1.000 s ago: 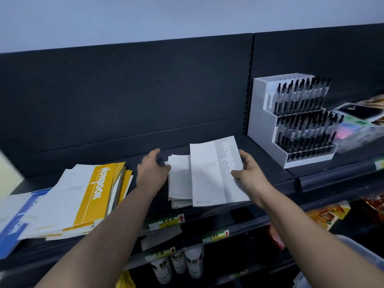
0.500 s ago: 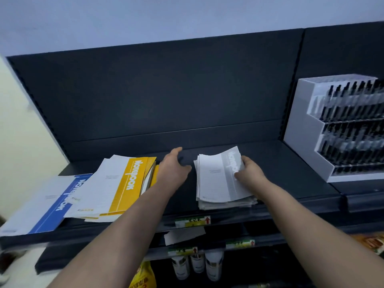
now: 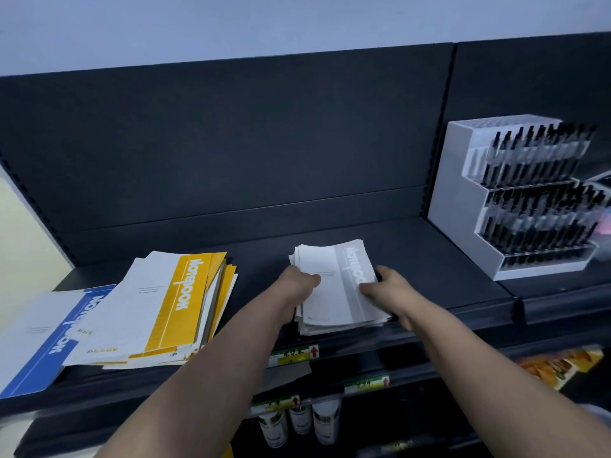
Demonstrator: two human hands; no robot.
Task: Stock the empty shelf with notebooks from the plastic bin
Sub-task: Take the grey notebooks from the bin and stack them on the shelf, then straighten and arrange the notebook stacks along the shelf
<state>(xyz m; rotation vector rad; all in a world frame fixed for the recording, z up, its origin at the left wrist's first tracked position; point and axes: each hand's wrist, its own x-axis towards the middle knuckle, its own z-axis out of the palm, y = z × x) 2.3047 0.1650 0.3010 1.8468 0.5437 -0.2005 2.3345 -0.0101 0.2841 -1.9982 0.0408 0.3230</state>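
Observation:
A stack of grey-and-white notebooks (image 3: 337, 285) lies on the dark shelf (image 3: 429, 259), near its front edge. My left hand (image 3: 296, 287) presses against the stack's left side, fingers curled on the top cover. My right hand (image 3: 385, 287) grips the right edge, thumb on the grey band. A fanned pile of yellow-and-white notebooks (image 3: 172, 302) lies to the left. Further left, a blue-and-white notebook (image 3: 43, 345) juts past the shelf's front edge. The plastic bin is out of view.
A white tiered display of black pens (image 3: 525, 196) stands on the right part of the shelf. Price tags (image 3: 292, 355) line the shelf front. Bottles (image 3: 299, 421) and orange packets (image 3: 558, 368) sit on lower shelves. Bare shelf lies between the grey stack and the pen display.
My left hand has come from the gap between the piles onto the grey stack's left side. The top grey notebook now lies squared on its stack between both hands.

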